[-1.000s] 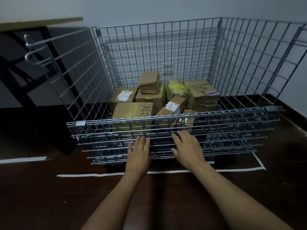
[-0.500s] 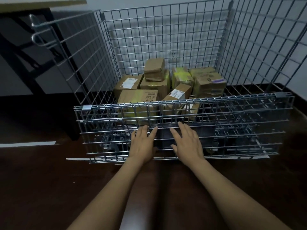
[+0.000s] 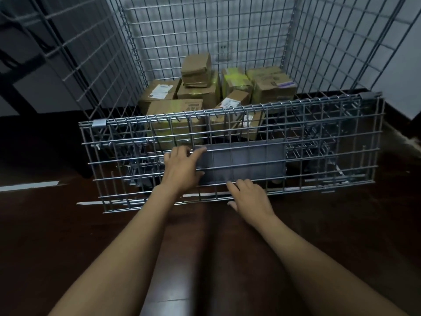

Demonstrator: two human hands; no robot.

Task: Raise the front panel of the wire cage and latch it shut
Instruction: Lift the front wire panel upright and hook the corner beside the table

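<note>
The wire cage (image 3: pixel 205 30) stands open at the front, its back and side walls upright. Its front panel (image 3: pixel 319 142) hangs folded down from a hinge rail, with the lower edge swung out toward me. A grey plate (image 3: pixel 246 163) is fixed at the panel's middle. My left hand (image 3: pixel 182 172) grips the wires at the plate's left edge, fingers curled over a horizontal wire. My right hand (image 3: pixel 249 197) holds a lower wire under the plate, near the panel's bottom edge. Metal clips sit at the rail's left end (image 3: pixel 99 122) and right end (image 3: pixel 369 96).
Several cardboard boxes (image 3: pixel 198 65) are piled inside the cage toward the back. The floor is dark wood with white tape lines (image 3: pixel 29 185). A dark table frame (image 3: pixel 13 71) stands at the left beside the cage wall. A white wall lies behind.
The view has closed in on the cage. The panel's lower edge has swung out toward me. My right hand slid down to a lower wire; my left stays at mid-height.
</note>
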